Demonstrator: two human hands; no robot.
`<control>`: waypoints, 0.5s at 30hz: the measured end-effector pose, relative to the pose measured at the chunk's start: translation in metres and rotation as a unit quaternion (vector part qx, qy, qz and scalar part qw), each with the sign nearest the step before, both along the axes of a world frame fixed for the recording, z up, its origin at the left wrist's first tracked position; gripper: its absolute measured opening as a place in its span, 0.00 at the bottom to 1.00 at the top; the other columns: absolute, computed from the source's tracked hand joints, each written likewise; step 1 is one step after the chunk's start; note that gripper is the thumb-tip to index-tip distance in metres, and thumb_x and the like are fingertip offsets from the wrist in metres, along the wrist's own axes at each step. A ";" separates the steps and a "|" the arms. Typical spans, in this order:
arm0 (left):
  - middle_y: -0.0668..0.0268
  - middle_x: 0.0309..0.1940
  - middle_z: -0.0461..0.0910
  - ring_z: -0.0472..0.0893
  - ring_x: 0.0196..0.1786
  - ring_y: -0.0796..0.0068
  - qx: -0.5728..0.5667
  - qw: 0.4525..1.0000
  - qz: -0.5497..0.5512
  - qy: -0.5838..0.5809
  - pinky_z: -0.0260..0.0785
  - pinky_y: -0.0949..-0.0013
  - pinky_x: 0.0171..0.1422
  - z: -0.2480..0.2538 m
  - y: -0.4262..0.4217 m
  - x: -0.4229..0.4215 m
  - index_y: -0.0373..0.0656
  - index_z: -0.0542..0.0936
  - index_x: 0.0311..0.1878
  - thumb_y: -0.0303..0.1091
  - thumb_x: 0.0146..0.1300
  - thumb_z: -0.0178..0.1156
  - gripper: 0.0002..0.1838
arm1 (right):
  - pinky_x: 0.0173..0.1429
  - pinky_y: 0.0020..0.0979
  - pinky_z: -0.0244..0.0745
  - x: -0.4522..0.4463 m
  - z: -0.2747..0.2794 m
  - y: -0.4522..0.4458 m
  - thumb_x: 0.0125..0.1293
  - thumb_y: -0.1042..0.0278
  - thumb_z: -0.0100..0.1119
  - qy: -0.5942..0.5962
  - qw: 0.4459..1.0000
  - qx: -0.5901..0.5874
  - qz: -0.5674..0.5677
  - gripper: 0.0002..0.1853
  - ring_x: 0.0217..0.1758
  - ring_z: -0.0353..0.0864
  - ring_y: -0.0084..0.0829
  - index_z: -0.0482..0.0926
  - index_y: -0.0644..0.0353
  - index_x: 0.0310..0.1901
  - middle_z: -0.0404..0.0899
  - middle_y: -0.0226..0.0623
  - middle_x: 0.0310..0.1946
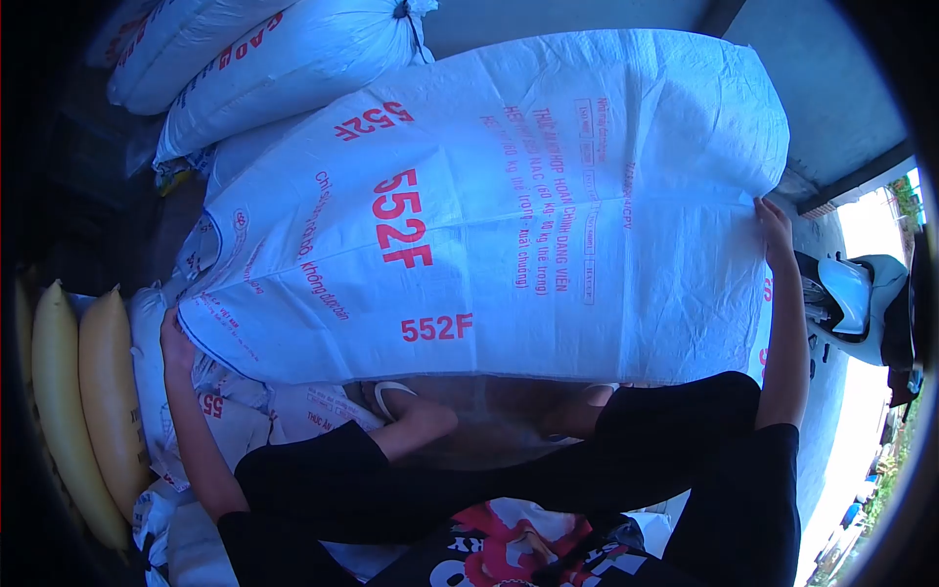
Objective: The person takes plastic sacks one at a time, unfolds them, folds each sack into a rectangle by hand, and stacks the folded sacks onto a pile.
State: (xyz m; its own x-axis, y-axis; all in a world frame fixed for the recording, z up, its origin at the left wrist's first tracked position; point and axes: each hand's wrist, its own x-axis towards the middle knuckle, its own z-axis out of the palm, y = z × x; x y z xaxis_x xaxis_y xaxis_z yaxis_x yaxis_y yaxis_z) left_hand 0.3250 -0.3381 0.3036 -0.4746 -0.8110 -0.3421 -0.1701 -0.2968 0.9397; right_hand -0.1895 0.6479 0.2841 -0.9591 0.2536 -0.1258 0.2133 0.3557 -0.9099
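Observation:
Stretched out between my two hands is a large white woven sack (469,210) with red printing, including "552F". My left hand (176,342) grips its left end near the blue-edged hem. At the opposite end, my right hand (775,230) holds the sack's right edge, with the thumb and fingertips partly hidden by the material. The sack spreads flat above my bent knees, its lower edge just in front of my legs. Faint fold creases run across it, and it looks flat, with nothing bulging inside.
Full, tied white sacks (284,73) are piled at the upper left. Two yellow filled bags (106,391) stand at the left. More printed sacks (225,430) lie beside my left arm. A parked motorbike (851,298) stands at the right, near the bright outdoor area.

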 end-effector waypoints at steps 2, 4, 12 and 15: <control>0.61 0.58 0.76 0.75 0.62 0.65 0.013 1.000 -0.002 0.005 0.67 0.60 0.70 -0.008 -0.016 0.023 0.40 0.78 0.57 0.45 0.68 0.60 0.21 | 0.44 0.26 0.76 0.001 -0.001 -0.002 0.70 0.56 0.67 -0.016 1.000 -0.020 -0.006 0.30 0.41 0.80 0.22 0.74 0.68 0.66 0.82 0.33 0.45; 0.62 0.56 0.76 0.74 0.61 0.66 0.010 0.999 0.043 -0.014 0.66 0.62 0.69 -0.014 -0.028 0.039 0.41 0.78 0.57 0.47 0.66 0.61 0.23 | 0.45 0.26 0.75 -0.011 -0.004 -0.004 0.70 0.56 0.67 -0.007 0.999 -0.048 -0.003 0.31 0.43 0.79 0.21 0.72 0.67 0.67 0.82 0.33 0.47; 0.69 0.43 0.76 0.74 0.50 0.74 -0.078 0.977 0.126 -0.153 0.66 0.72 0.54 -0.021 -0.043 0.062 0.48 0.79 0.52 0.53 0.58 0.64 0.24 | 0.56 0.28 0.70 0.003 0.016 -0.042 0.71 0.55 0.66 0.036 0.999 -0.039 -0.006 0.29 0.50 0.78 0.21 0.72 0.57 0.69 0.79 0.31 0.52; 0.70 0.40 0.74 0.75 0.45 0.75 -0.097 0.953 0.132 -0.256 0.68 0.73 0.48 -0.011 -0.045 0.058 0.49 0.79 0.50 0.52 0.58 0.66 0.22 | 0.46 0.26 0.74 -0.009 0.008 -0.039 0.72 0.58 0.64 0.104 0.989 0.106 -0.015 0.25 0.44 0.77 0.22 0.75 0.57 0.67 0.80 0.31 0.44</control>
